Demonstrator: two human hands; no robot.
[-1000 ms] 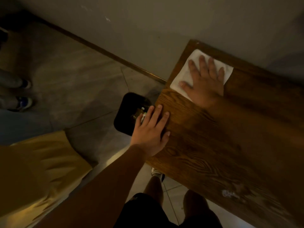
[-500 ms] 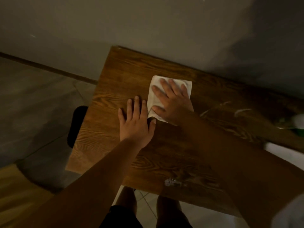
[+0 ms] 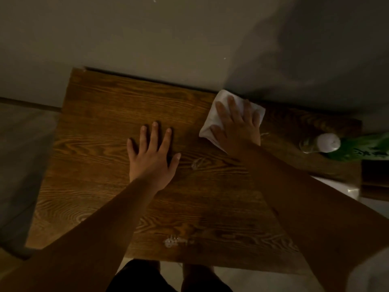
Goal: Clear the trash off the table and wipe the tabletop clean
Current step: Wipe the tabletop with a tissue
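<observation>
partly, right hand [image 3: 236,128] hides white cloth [image 3: 212,116].

Two bare forearms with no sleeves, watch or rings; left hand [image 3: 152,159], right hand [image 3: 237,127]. Dark shorts [image 3: 139,277] above bare knees.
</observation>
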